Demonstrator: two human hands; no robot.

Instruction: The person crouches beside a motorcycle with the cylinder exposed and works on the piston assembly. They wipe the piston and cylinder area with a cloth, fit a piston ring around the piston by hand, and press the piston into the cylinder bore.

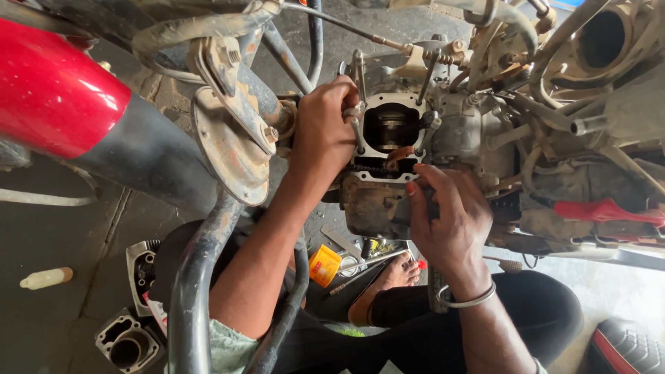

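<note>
1. The grimy grey metal motorcycle engine block [388, 138], its round cylinder bore open and studs standing out, sits between both hands.
2. The left hand [322, 131] curls closed around a stud at the bore's left edge.
3. The right hand [447, 215], just below the bore, pinches a small dark part; I cannot tell what it is.

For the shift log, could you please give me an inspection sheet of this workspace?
Surface: grey concrete floor, stained.
Job's things: opened engine block with bare studs; chain below the bore.
Clutter: yellow tub, white bottle, removed cylinder parts, loose tools.
Hands: left hand on the block's left studs; right hand at its lower edge, fingers curled.
Cables: control cable overhead.
Surroundings: red tank, frame tube.
</note>
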